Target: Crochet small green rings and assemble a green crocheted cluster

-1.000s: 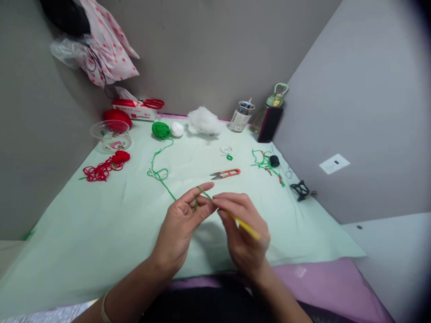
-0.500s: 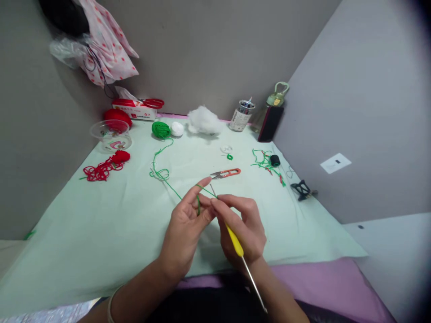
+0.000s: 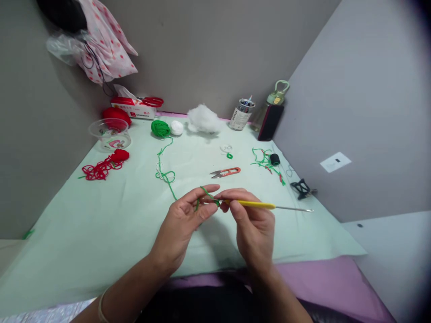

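Observation:
Green yarn [image 3: 206, 192] loops over the raised index finger of my left hand [image 3: 183, 220]. Its thumb pinches a small bit of green crochet work [image 3: 217, 203], mostly hidden by the fingers. My right hand [image 3: 253, 222] grips a crochet hook [image 3: 257, 204] by its yellow handle, held nearly level; the hook's tip meets the yarn between the two hands. From my left hand the strand runs back across the cloth to a green yarn ball [image 3: 160, 128]. Beyond my hands lie orange thread snips [image 3: 226, 172].
A white yarn ball [image 3: 177, 128] and fluffy stuffing [image 3: 203, 120] sit at the back. Red yarn [image 3: 104, 167] and a clear plastic tub [image 3: 109, 134] are at left. At right are yarn scraps [image 3: 266, 162], a can of pens [image 3: 241, 115], a phone [image 3: 270, 122] and a black clip [image 3: 303, 190].
My right hand has turned the crochet hook from pointing steeply down toward me to nearly level, its far end swinging out right. The green strand on the cloth has shifted slightly right.

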The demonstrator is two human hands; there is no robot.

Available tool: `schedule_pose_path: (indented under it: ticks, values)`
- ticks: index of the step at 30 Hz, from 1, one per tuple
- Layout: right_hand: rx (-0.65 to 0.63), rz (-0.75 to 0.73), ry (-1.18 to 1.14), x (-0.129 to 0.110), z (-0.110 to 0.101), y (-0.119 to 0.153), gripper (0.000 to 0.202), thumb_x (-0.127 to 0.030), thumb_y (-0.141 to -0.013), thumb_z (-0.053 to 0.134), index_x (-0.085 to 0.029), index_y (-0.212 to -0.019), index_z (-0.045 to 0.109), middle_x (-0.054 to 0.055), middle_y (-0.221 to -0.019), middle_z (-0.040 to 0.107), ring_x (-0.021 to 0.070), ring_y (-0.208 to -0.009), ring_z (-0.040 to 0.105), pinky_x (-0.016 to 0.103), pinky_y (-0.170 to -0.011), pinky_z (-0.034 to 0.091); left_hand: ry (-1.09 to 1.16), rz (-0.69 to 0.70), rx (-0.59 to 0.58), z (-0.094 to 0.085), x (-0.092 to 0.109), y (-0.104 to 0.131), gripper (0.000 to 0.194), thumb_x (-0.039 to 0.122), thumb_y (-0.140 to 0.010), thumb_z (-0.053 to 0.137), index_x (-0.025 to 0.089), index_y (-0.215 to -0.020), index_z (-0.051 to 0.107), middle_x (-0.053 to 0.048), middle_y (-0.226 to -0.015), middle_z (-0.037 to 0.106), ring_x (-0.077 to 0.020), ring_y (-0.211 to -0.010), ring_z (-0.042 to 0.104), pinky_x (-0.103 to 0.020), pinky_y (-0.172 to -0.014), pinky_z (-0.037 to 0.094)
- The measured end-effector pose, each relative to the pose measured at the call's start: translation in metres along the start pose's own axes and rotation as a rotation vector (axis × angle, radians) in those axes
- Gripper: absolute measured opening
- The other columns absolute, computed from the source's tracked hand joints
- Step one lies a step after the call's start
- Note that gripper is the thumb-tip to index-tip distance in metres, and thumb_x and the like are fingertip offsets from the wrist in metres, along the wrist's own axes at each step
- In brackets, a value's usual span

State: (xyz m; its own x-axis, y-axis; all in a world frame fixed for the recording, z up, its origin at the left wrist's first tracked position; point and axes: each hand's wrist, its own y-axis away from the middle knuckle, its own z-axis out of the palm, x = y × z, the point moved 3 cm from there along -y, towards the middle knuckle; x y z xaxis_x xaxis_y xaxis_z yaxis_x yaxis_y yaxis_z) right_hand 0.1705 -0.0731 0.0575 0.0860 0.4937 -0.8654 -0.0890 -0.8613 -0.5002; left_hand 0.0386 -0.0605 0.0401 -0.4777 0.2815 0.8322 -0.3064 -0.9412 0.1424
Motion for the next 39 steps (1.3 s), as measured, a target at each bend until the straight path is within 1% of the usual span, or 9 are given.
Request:
schedule_pose_path:
  ticks: [7, 10, 13, 16, 20, 24, 28, 34, 39]
  values:
    - [-0.01, -0.405, 0.501, -0.008, 0.0, 0.009, 0.038, -0.003, -0.09, 0.063, -0.027, -0.117, 0.073, 0.008, -0.112, 0.07, 0.0202, -0.099, 0.068, 0.035, -0.081, 0.058, 0.202, -0.145, 0.033, 0.0, -0.002, -0.004, 0.041, 0.028, -0.08, 0.082, 0.021, -0.119, 0.075, 0.002, -0.077, 0.06, -0.008, -0.071, 0.052, -0.025, -0.088, 0.046]
    - [0.075, -0.23, 0.283, -0.005, -0.01, 0.002, 0.029, -0.007, -0.094, 0.058, -0.025, -0.11, 0.073, 0.005, -0.096, 0.07, 0.0175, -0.086, 0.067, 0.033, -0.074, 0.057, 0.217, -0.183, 0.046, -0.003, 0.0, -0.004, 0.037, 0.024, -0.08, 0.081, 0.02, -0.117, 0.076, 0.003, -0.076, 0.057, -0.0059, -0.066, 0.048, -0.025, -0.087, 0.047]
    - [0.099, -0.044, 0.051, -0.001, -0.012, -0.003, 0.023, -0.013, -0.099, 0.053, -0.025, -0.103, 0.073, 0.002, -0.087, 0.066, 0.0138, -0.071, 0.062, 0.03, -0.064, 0.054, 0.115, -0.007, 0.12, -0.005, 0.003, -0.004, 0.044, 0.021, -0.081, 0.081, 0.027, -0.123, 0.072, 0.003, -0.082, 0.06, -0.0079, -0.078, 0.054, -0.02, -0.084, 0.044]
    - [0.022, -0.168, 0.227, -0.004, -0.002, 0.001, 0.025, -0.009, -0.095, 0.058, -0.025, -0.108, 0.073, 0.004, -0.095, 0.068, 0.0158, -0.08, 0.066, 0.031, -0.069, 0.056, 0.076, 0.112, 0.137, -0.001, 0.002, -0.002, 0.053, 0.022, -0.081, 0.081, 0.031, -0.131, 0.067, 0.003, -0.086, 0.063, -0.0098, -0.086, 0.057, -0.02, -0.085, 0.044]
    - [0.034, -0.416, 0.493, -0.009, 0.002, 0.007, 0.034, -0.004, -0.09, 0.062, -0.026, -0.114, 0.074, 0.008, -0.106, 0.07, 0.0203, -0.096, 0.067, 0.035, -0.078, 0.057, 0.19, -0.093, 0.038, 0.001, -0.004, -0.002, 0.05, 0.027, -0.08, 0.083, 0.024, -0.127, 0.07, 0.001, -0.082, 0.063, -0.0089, -0.077, 0.057, -0.022, -0.083, 0.047]
    - [0.155, -0.123, 0.11, -0.002, -0.014, -0.001, 0.021, -0.014, -0.097, 0.057, -0.024, -0.102, 0.075, 0.004, -0.087, 0.067, 0.0159, -0.076, 0.063, 0.032, -0.067, 0.053, 0.189, -0.167, 0.033, -0.007, 0.002, -0.002, 0.034, 0.025, -0.081, 0.081, 0.021, -0.115, 0.077, 0.005, -0.076, 0.056, -0.0027, -0.057, 0.039, -0.023, -0.083, 0.047]
    - [0.07, 0.012, -0.083, 0.001, -0.012, -0.006, 0.016, -0.021, -0.097, 0.06, -0.023, -0.099, 0.076, 0.004, -0.088, 0.069, 0.0162, -0.076, 0.064, 0.031, -0.067, 0.053, 0.051, -0.055, 0.024, -0.005, 0.007, 0.001, 0.036, 0.024, -0.08, 0.082, 0.026, -0.116, 0.076, 0.002, -0.084, 0.061, -0.0096, -0.082, 0.055, -0.021, -0.082, 0.043]
    - [-0.009, -0.041, 0.055, -0.003, -0.002, -0.001, 0.023, -0.014, -0.097, 0.058, -0.027, -0.107, 0.075, 0.004, -0.096, 0.074, 0.0169, -0.084, 0.068, 0.032, -0.074, 0.057, 0.023, -0.029, 0.035, 0.001, 0.0, -0.002, 0.034, 0.028, -0.081, 0.081, 0.025, -0.115, 0.076, -0.001, -0.09, 0.068, -0.0145, -0.09, 0.058, -0.026, -0.086, 0.043]
    - [-0.055, -0.373, 0.49, -0.011, 0.004, 0.009, 0.04, -0.004, -0.09, 0.062, -0.028, -0.12, 0.072, 0.009, -0.113, 0.072, 0.0216, -0.1, 0.068, 0.037, -0.081, 0.059, 0.165, -0.049, 0.065, -0.001, -0.003, -0.003, 0.04, 0.026, -0.081, 0.082, 0.023, -0.12, 0.074, 0.002, -0.08, 0.064, -0.0081, -0.072, 0.052, -0.021, -0.078, 0.043]
